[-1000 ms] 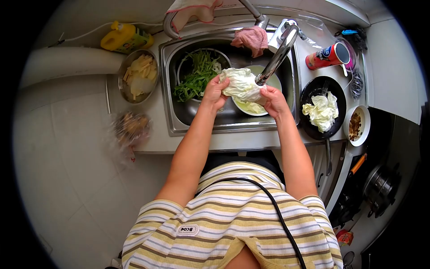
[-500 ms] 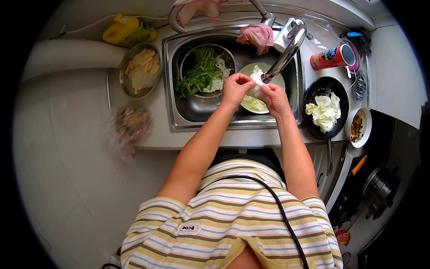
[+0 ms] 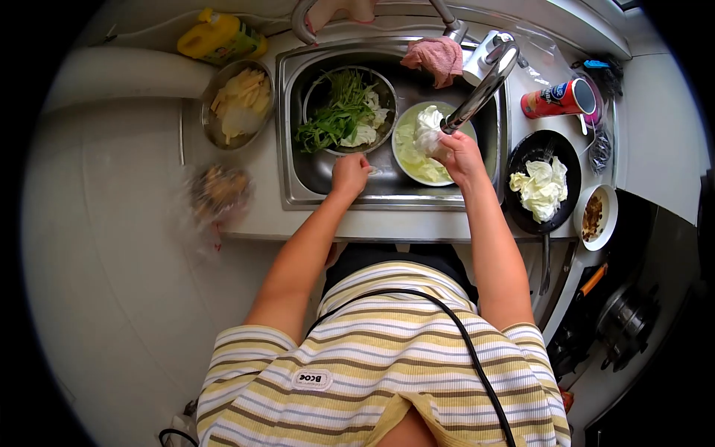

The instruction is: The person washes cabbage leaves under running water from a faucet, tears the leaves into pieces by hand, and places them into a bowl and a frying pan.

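Note:
My right hand (image 3: 462, 158) grips a pale cabbage leaf (image 3: 429, 128) right by the mouth of the curved metal faucet (image 3: 482, 89). Below it, in the sink (image 3: 328, 195), stands a light bowl (image 3: 397, 158) with water and more pale leaves. My left hand (image 3: 350, 174) is closed over the sink, left of that bowl. A small whitish bit shows by its fingertips; whether they pinch it I cannot tell. Just beyond this hand is a metal bowl (image 3: 392, 97) with long green leafy vegetables (image 3: 331, 119) and some cabbage pieces.
A black frying pan (image 3: 525, 216) with cabbage leaves stands right of the sink, near a white bowl (image 3: 611, 216) of brown bits and a red can (image 3: 551, 100). On the left are a bowl of pale slices (image 3: 242, 100), a yellow jug (image 3: 220, 37) and a plastic bag (image 3: 216, 194).
My left hand has let go of the cabbage leaf and moved left and toward me. My right hand still holds the leaf by the faucet. The view has shifted slightly.

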Demonstrator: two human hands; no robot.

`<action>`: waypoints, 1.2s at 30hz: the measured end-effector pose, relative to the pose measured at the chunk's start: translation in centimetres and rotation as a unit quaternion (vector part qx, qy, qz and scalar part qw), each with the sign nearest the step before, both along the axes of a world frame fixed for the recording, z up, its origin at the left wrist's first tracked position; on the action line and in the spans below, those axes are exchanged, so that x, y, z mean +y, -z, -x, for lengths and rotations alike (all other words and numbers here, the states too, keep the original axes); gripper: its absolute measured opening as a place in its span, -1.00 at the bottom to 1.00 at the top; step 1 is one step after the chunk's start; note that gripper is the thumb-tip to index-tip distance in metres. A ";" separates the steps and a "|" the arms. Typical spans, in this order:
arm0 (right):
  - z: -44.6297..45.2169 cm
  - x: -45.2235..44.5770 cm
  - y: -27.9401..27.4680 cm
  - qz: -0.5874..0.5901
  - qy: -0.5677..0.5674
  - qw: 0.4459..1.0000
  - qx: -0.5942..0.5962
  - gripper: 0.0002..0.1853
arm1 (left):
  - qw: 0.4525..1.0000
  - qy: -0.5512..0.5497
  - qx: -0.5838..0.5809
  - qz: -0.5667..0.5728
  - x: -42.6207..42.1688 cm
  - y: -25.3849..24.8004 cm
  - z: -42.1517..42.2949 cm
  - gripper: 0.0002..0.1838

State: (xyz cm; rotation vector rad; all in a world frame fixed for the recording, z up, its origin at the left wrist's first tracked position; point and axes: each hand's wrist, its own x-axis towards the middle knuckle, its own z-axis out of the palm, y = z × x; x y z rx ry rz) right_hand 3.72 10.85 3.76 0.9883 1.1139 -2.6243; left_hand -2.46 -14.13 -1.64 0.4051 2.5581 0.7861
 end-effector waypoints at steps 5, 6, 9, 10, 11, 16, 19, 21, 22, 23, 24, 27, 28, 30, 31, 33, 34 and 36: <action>0.3 -0.1 -0.2 0.030 0.007 0.999 -0.009 -0.80 | 0.974 0.074 0.082 0.198 -3.8 7.3 -1.6 -0.85; 0.3 -0.1 -0.3 0.034 0.012 0.999 -0.011 -0.79 | 0.977 0.081 0.075 0.181 -3.0 6.0 -1.3 -0.81; -0.2 0.1 -0.2 0.091 0.054 0.994 0.015 -0.77 | 0.988 0.059 -0.094 0.108 0.7 1.0 1.4 -0.74; -0.5 0.1 -0.3 0.089 0.055 0.994 0.015 -0.77 | 0.966 0.030 -0.253 0.048 2.2 -0.2 2.2 -0.71; -0.8 0.3 -0.4 0.119 0.067 0.990 0.032 -0.76 | 0.965 0.034 -0.254 0.047 3.4 -0.6 2.3 -0.71; -2.2 0.9 -1.8 0.149 0.070 0.984 0.068 -0.74 | 0.603 -0.262 -0.621 -0.427 9.5 -2.0 2.6 -0.74; -2.6 1.4 -1.6 -0.067 0.015 0.996 -0.052 -0.78 | 0.638 -0.218 -0.547 -0.497 12.9 -1.2 2.8 -0.76; -2.5 1.7 -1.7 -0.209 -0.005 0.978 -0.002 -0.82 | 0.642 -0.267 -0.525 -0.491 13.4 -0.8 3.5 -0.77; -2.0 1.5 -2.6 -0.227 0.010 0.974 0.023 -0.81 | 0.638 -0.290 -0.532 -0.475 13.1 -0.5 4.0 -0.77; -1.7 1.4 -3.3 -0.226 0.017 0.974 0.023 -0.81 | 0.641 -0.286 -0.534 -0.472 12.4 -0.2 4.3 -0.77; -1.4 1.4 -3.9 -0.211 0.008 0.977 0.035 -0.80 | 0.648 -0.308 -0.542 -0.438 11.5 0.3 4.4 -0.75; -0.7 1.1 -3.5 -0.213 -0.022 0.976 0.043 -0.83 | 0.764 -0.309 -0.477 -0.306 10.9 2.6 2.9 -0.70; -0.5 1.2 -3.1 -0.223 -0.036 0.974 0.029 -0.83 | 0.851 -0.285 -0.390 -0.206 11.0 3.6 2.4 -0.66; -0.9 1.3 -2.8 -0.327 -0.052 0.942 0.051 -0.79 | 0.947 -0.142 -0.253 -0.140 11.4 4.8 1.6 -0.64; -1.5 1.9 -3.2 -0.397 -0.086 0.913 0.036 -0.78 | 0.992 0.003 -0.102 -0.068 11.6 5.1 1.1 -0.61; -3.3 3.8 -4.2 -0.487 -0.091 0.869 0.008 -0.76 | 0.989 0.124 0.066 -0.038 13.0 5.7 -0.6 -0.62; -4.5 4.9 -4.6 -0.510 -0.063 0.858 -0.002 -0.76 | 0.979 0.171 0.091 -0.059 13.6 5.7 -1.1 -0.65; -7.1 7.2 -7.0 -0.472 0.005 0.881 -0.021 -0.78 | 0.965 0.213 0.150 -0.030 14.1 5.2 -1.4 -0.66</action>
